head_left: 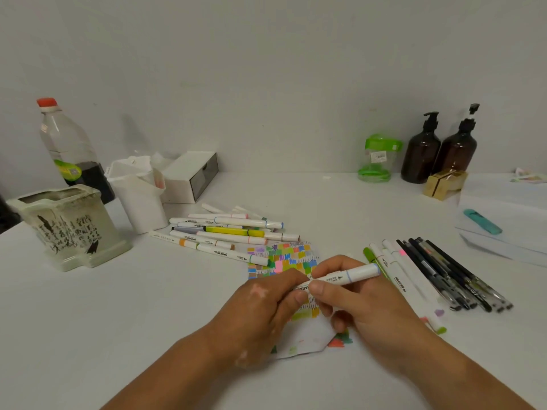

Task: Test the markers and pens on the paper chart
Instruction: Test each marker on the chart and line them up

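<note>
Left hand [260, 306]: I'm watching it pinching the white marker [355, 273].
Right hand [367, 303]: gripping it too, over the paper chart [288, 257].

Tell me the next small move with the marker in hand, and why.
Probably pull the left-end cap off the white marker with the pale blue band. Both hands hold it above the colour-swatched paper chart: the left hand covers one end, the right hand pinches the barrel, and no bare tip shows.
</note>
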{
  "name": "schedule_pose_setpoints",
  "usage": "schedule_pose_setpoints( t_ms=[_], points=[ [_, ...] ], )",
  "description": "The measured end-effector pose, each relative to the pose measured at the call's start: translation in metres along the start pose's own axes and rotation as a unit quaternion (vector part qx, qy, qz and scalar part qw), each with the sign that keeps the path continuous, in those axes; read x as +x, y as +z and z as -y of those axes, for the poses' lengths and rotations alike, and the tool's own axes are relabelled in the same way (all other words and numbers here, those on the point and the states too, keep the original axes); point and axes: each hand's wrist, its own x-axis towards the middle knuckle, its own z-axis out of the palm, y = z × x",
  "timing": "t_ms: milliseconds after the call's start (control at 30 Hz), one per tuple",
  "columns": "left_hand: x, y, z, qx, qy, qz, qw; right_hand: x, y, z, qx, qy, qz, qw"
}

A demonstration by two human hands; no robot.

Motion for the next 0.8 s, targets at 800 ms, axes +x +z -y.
schedule_pose_setpoints(
  t_ms=[800],
  points=[
    [-0.002, -0.001, 0.032, 0.172, -0.109, 0.076, 0.976, 0.004, 0.001, -0.005, -0.111, 0.002, -0.119, 0.987]
  ],
)
